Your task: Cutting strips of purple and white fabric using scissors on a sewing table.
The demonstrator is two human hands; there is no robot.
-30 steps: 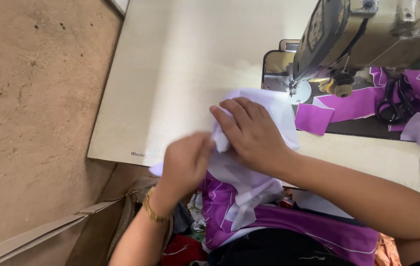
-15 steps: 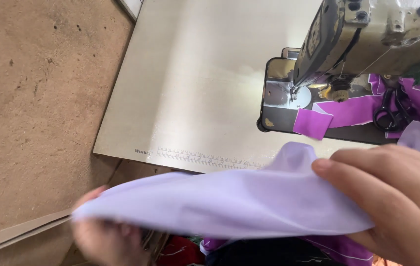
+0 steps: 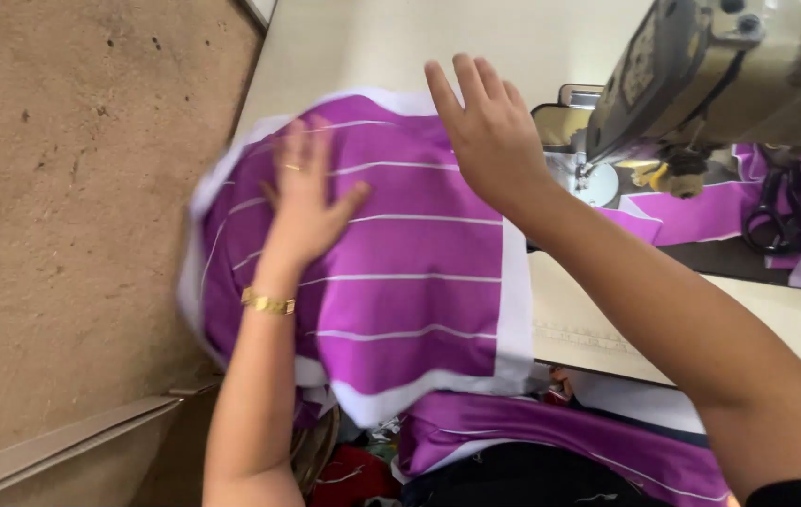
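— Fingers?
— Left hand (image 3: 311, 202) spread flat, palm pressed on the purple striped panel (image 3: 400, 272), gripping nothing. Right hand (image 3: 485, 127) open too, fingers (image 3: 442, 89) splayed at the panel's far edge.
— The panel?
— Spread over the near edge of the worktop (image 3: 438, 38), lower part hanging off. Half a second ago it was held up as a pale fold between both hands.
— Around it?
— Sewing machine (image 3: 701, 66) to the right, purple offcuts (image 3: 691, 211) under it.

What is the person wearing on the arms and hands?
The left hand has a thin gold ring on one finger and a gold chain bracelet at the wrist. The right hand wears nothing. Both forearms are bare; a dark sleeve edge shows on the right arm.
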